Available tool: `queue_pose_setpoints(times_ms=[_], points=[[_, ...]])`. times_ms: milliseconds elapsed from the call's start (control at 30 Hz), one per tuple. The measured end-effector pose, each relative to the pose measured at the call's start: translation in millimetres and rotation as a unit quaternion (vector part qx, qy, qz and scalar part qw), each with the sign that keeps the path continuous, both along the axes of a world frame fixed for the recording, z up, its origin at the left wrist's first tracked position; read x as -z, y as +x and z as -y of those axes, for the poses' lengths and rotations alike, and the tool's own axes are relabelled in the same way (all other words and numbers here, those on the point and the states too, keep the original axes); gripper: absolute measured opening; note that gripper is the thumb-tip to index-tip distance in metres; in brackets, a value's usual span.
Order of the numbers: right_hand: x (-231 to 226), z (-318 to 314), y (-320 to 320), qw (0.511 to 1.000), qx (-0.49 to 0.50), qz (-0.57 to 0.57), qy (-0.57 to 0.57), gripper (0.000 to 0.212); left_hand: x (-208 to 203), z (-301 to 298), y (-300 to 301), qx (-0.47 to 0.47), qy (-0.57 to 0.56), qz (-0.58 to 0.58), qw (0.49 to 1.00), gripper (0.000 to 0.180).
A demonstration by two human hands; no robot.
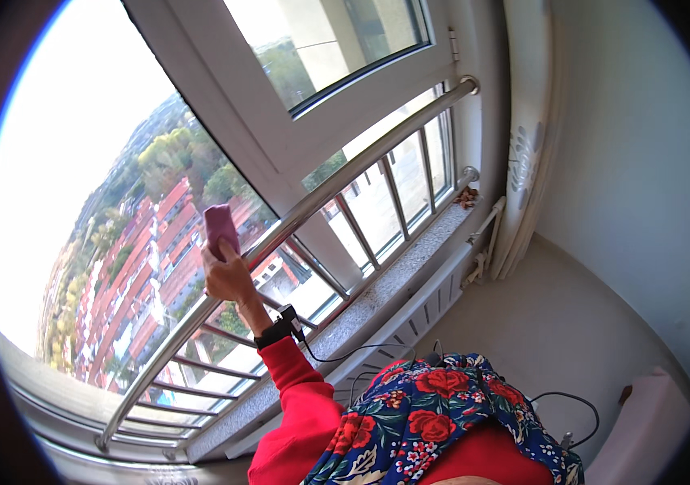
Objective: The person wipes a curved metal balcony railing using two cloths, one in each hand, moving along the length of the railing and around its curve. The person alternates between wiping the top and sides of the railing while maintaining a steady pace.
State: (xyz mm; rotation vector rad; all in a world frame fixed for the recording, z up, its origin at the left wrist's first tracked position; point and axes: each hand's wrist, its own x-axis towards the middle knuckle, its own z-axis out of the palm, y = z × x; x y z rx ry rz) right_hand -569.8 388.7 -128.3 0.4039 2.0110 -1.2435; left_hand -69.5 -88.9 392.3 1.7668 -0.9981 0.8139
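My left hand [228, 275] reaches out past the metal guard rail and is closed round a folded pinkish-purple cloth [221, 228]. The cloth lies in front of the large window pane [143, 267]; whether it presses on the glass I cannot tell. Just beside the hand runs the thick upper tube of the guard rail [353, 184]. A black wrist strap [276, 330] with a small black box and a cable circles the wrist, above my red sleeve. My right hand is out of sight.
A hinged window sash [284, 145] is at the upper middle. Below the rail runs a speckled stone sill [369, 305] with a white slatted radiator cover [418, 319]. Pale curtains [523, 153] hang at the right. A pale pink piece of furniture [644, 428] stands lower right.
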Motion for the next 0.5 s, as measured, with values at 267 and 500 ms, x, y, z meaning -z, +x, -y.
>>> queue_pose_setpoints(times_ms=[267,500], points=[[-21.9,78.1,-52.9,0.993,-0.114,-0.007,-0.037,0.058,-11.7,-10.7,-6.2,0.074,0.023,0.019,0.997,0.023],[-48.0,127.2,-81.3,0.979,-0.196,-0.016,-0.055,0.060,-11.7,-10.2,-4.4,0.094,-0.014,0.054,0.994,0.023]])
